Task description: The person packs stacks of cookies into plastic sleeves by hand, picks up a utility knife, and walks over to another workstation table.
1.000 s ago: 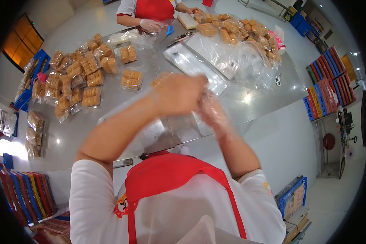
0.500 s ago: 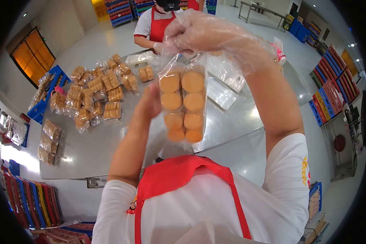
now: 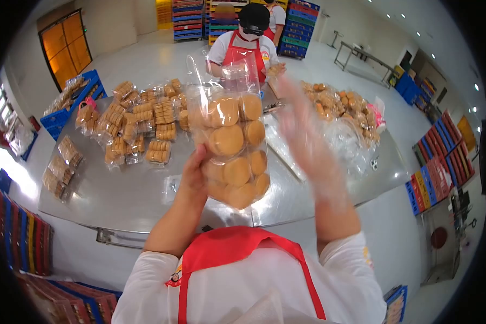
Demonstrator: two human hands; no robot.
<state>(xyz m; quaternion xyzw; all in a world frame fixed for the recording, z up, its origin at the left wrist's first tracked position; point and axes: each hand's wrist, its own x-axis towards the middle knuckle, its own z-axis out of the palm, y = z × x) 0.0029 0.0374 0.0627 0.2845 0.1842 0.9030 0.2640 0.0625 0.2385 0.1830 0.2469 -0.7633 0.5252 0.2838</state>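
Observation:
My left hand point(image 3: 195, 170) is bare and grips the lower left side of a clear bag point(image 3: 235, 143) of round tan biscuits, held upright above the table. The biscuits stand in columns, and the bag's clear top part rises above them. To the right of the bag, my right hand point(image 3: 302, 127), in a clear plastic glove, is raised and apart from it. That hand is smeared by motion, so its fingers cannot be made out.
The metal table point(image 3: 108, 197) bears packed biscuits point(image 3: 146, 113) at the left, more bags point(image 3: 345, 105) at the right, and scissors point(image 3: 374, 163). A co-worker point(image 3: 248, 43) stands across it. A blue crate point(image 3: 75, 108) is at the far left.
My right hand has let go of the bag's top and moved right and down. My left hand has taken hold of the bag's side. The view has tilted up, showing more of the co-worker.

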